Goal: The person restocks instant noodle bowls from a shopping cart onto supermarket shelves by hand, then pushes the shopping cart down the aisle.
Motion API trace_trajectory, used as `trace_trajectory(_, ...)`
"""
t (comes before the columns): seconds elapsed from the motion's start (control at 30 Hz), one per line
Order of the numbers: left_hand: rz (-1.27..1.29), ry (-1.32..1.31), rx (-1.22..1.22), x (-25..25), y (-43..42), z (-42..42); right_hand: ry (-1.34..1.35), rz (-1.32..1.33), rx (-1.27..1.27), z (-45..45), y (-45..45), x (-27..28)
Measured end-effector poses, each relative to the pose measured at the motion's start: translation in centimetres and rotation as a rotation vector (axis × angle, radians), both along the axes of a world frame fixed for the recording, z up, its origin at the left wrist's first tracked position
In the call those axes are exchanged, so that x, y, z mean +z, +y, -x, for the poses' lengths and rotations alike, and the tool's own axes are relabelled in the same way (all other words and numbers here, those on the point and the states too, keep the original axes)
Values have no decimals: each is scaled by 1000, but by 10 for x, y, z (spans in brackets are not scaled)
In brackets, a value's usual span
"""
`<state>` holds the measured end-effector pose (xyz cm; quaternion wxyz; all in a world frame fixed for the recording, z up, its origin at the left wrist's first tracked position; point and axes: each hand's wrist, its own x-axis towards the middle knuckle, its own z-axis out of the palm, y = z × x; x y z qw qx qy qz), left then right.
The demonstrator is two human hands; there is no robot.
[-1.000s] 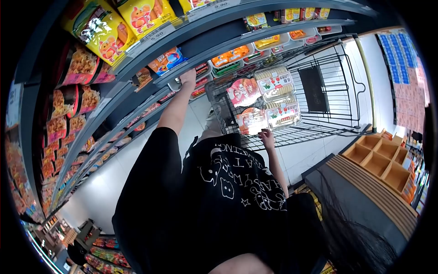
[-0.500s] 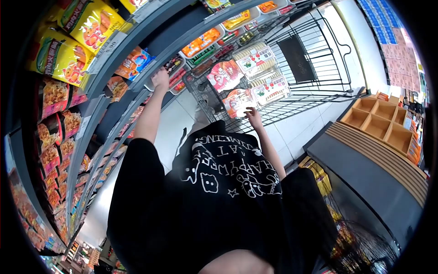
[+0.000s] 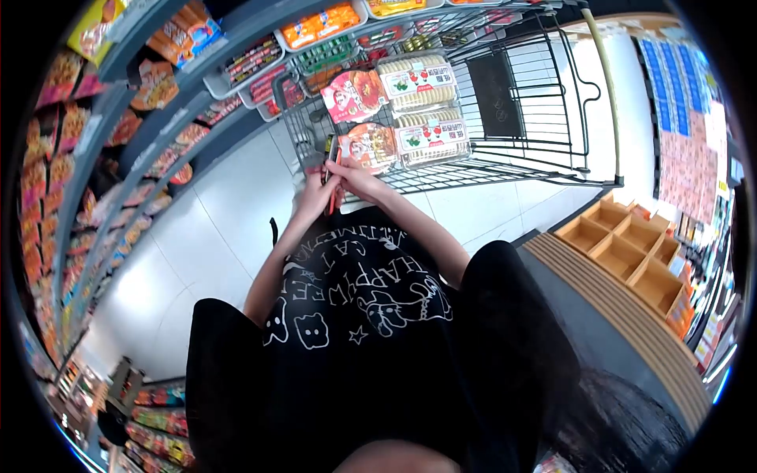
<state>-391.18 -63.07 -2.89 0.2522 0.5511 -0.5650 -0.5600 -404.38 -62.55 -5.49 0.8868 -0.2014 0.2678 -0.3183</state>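
Observation:
My left hand (image 3: 314, 194) and my right hand (image 3: 356, 180) meet in front of my body, at the near edge of the wire shopping cart (image 3: 520, 154). Fingers of both hands are closed around slim, red-and-dark wrapped sticks (image 3: 337, 162), which stand roughly lengthwise between them; their exact kind is too small to read. Just beyond my right hand lies a round noodle-type bowl pack (image 3: 369, 148) in the cart, with a second, red-and-white bowl pack (image 3: 355, 96) past it. Beside them sit two clear plastic packs (image 3: 430, 135) of pale, round-edged items.
A store shelf (image 3: 169, 87) with packaged snacks curves along the left. Trays of wrapped sticks (image 3: 246, 59) line the shelf edge beyond the cart. On the right stands a counter with a wooden compartment box (image 3: 627, 260). Pale floor tiles (image 3: 213, 205) show between shelf and cart.
My left hand has come back from the shelf tray and joined my right, which has moved left from the bowl pack. Slim sticks now show between the hands. The view has shifted.

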Motion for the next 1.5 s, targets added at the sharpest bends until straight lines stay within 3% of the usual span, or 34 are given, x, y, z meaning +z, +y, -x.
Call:
trace_trajectory(0.03, 252, -22, 56, -1, 11, 5, 94, -19, -130, 0, 7, -2)
trace_trajectory(0.07, -151, 39, 45, 3, 18, -1, 190, -34, -262, -2, 9, -2)
trace_trajectory(0.1, -114, -52, 45, -4, 22, -9, 137, -186, -613, -8, 7, -11)
trace_trajectory(0.13, -74, -140, 46, -1, 23, -12, 198, -219, -631, 12, 3, 0)
trace_trajectory(0.23, -84, 5, 408, 35, 34, -19, 645, -222, -870, 80, -15, -69)
trace_trajectory(0.3, -87, -106, 446, 49, 42, -40, 1337, -18, -799, 119, -24, -135)
trace_trajectory(0.33, -86, -110, 462, 53, 49, -48, 1452, -52, -503, 136, -22, -126)
trace_trajectory(0.47, -84, -219, 579, 63, 89, -63, 1606, 112, 38, 159, -18, -150)
trace_trajectory(0.53, -154, -190, 628, 60, 113, -70, 1480, 54, 119, 159, -22, -194)
trace_trajectory(0.6, -257, -189, 681, 64, 133, -72, 1547, 90, 171, 147, -26, -220)
trace_trajectory(0.73, -349, -252, 770, 76, 154, -82, 1322, -51, 187, 124, -27, -216)
trace_trajectory(0.93, -299, -302, 818, 76, 136, -80, 1313, -107, 310, 117, -26, -197)
trace_trajectory(1.0, -278, -302, 696, 73, 121, -72, 1295, -115, 319, 117, -29, -190)
trace_trajectory(1.1, -254, -262, 560, 57, 96, -46, 1336, 161, -34, 106, -22, -169)
trace_trajectory(1.13, -269, -271, 491, 51, 87, -36, 1078, 327, -166, 112, -24, -109)
trace_trajectory(1.17, -249, -236, 421, 46, 78, -22, 932, 275, -320, 94, -15, -97)
trace_trajectory(1.2, -228, -199, 354, 42, 70, -7, 624, 215, -257, 90, -5, -66)
trace_trajectory(1.23, -273, -112, 315, 41, 63, 8, 501, 188, -89, 97, 2, 8)
trace_trajectory(1.27, -315, -24, 276, 39, 56, 22, 367, 247, -99, 75, 18, -14)
trace_trajectory(1.3, -294, -10, 214, 32, 54, 33, 212, 286, -197, 63, 31, 10)
trace_trajectory(1.33, -271, 3, 153, 22, 55, 39, 135, 298, -196, 53, 41, 26)
trace_trajectory(1.4, -58, -174, -117, -8, 58, 40, 336, 436, -235, 41, 53, 26)
trace_trajectory(1.43, -287, -216, -48, 19, 50, 56, 278, 307, -296, 39, 55, 21)
trace_trajectory(1.47, -283, -208, -53, 14, 48, 54, 218, 178, -358, 38, 56, 16)
trace_trajectory(1.5, -140, -189, -220, 4, 45, 52, 259, 11, -406, 49, 51, 27)
